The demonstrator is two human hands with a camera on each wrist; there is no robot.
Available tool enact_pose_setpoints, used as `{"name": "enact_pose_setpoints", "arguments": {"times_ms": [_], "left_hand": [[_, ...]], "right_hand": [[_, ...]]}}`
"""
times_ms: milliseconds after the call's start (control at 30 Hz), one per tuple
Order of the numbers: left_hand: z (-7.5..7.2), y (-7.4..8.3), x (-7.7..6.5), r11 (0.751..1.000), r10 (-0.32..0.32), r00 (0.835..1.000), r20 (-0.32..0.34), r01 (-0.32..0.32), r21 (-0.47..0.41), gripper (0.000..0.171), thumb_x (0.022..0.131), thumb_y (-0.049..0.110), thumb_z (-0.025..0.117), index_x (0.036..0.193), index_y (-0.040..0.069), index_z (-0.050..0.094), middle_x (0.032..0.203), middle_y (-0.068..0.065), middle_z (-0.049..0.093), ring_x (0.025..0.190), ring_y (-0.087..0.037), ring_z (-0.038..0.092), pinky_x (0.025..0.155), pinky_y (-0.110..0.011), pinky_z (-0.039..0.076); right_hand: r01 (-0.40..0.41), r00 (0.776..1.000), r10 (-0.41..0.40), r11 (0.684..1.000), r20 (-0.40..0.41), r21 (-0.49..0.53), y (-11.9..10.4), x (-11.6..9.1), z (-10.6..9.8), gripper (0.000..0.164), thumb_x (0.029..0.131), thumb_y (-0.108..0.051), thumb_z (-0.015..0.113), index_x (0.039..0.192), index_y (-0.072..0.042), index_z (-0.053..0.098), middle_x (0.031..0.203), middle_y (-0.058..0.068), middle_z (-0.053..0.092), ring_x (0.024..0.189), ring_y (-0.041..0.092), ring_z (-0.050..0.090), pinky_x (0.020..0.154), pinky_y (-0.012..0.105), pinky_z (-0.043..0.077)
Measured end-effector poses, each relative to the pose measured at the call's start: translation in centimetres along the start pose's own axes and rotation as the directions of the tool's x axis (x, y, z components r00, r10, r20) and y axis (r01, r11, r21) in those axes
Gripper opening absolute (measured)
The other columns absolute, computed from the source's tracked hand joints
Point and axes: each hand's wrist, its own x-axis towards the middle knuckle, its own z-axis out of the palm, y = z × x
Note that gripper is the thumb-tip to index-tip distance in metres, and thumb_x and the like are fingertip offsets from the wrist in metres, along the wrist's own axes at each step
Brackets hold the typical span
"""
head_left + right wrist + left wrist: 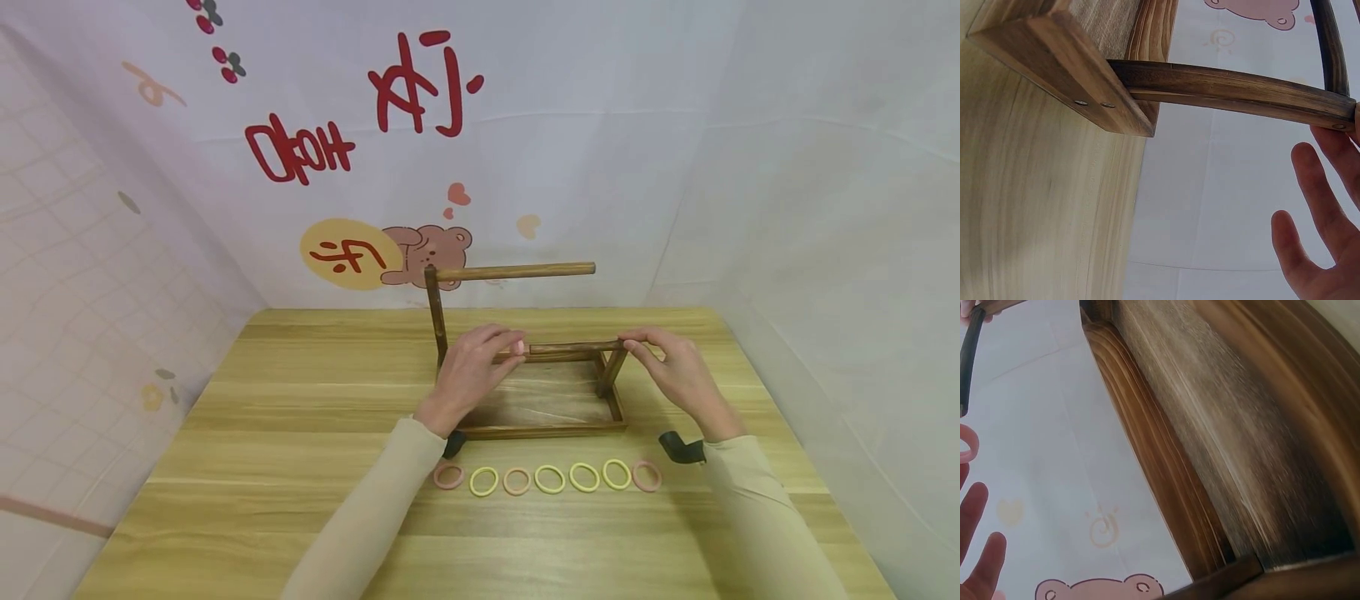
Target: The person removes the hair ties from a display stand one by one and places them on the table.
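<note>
My left hand (472, 362) pinches a pink ring (975, 442) between thumb and fingers. The ring is beside the free left end of the lower wooden bar (573, 347), and a gap shows between ring and bar in the left wrist view. My right hand (671, 367) holds the bar's other end, where it meets a short post (1241, 90); the remaining fingers are spread below. Both belong to a brown wooden rack with a tray-like base (540, 431) and a higher bar (517, 272) on a taller post at the left, partly hidden by my left hand.
In front of the rack, several pink and yellow rings (483, 495) lie in a row on the wooden table (300, 500). A black curved piece (678, 448) is by my right sleeve, another (453, 444) by the left. A printed cloth (585, 183) hangs behind the table.
</note>
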Motion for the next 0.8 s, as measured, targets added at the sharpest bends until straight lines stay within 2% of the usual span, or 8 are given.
{"name": "enact_pose_setpoints", "arguments": {"times_ms": [467, 667, 800], "left_hand": [[-2.2, -1.1, -1.8, 0.997, -0.044, 0.999, 0.03, 0.046, -0.058, 0.039, 0.089, 0.011, 0.084, 0.127, 0.011, 0.075, 0.115, -0.007, 0.069, 0.087, -0.014, 0.07, 0.073, -0.028, 0.059], [-3.3, -1.1, -2.4, 0.995, -0.045, 0.998, 0.049, 0.049, -0.083, 0.04, 0.088, 0.004, 0.083, 0.126, 0.01, 0.075, 0.113, -0.008, 0.068, 0.085, -0.019, 0.069, 0.069, -0.029, 0.058], [-4.0, -1.0, -3.1, 0.995, -0.061, 0.996, 0.066, 0.066, -0.074, 0.04, 0.09, 0.006, 0.082, 0.129, 0.01, 0.074, 0.113, -0.007, 0.068, 0.085, -0.016, 0.066, 0.068, -0.029, 0.057]], "right_hand": [[-0.022, 1.0, 0.021, 1.0, 0.018, 0.014, 0.1, 0.0, -0.3, 0.017, 0.101, -0.008, 0.068, 0.115, -0.005, 0.075, 0.112, 0.015, 0.076, 0.109, 0.042, 0.069, 0.095, 0.061, 0.051], [-0.025, 0.999, 0.025, 1.0, 0.024, 0.016, 0.1, 0.1, -0.3, 0.017, 0.101, -0.009, 0.067, 0.115, -0.005, 0.075, 0.112, 0.015, 0.076, 0.109, 0.043, 0.069, 0.095, 0.063, 0.05], [-0.023, 0.999, 0.022, 0.999, 0.031, 0.022, -0.1, 0.2, -0.4, 0.017, 0.101, -0.009, 0.067, 0.115, -0.005, 0.075, 0.113, 0.015, 0.076, 0.11, 0.043, 0.069, 0.096, 0.063, 0.05]]}}
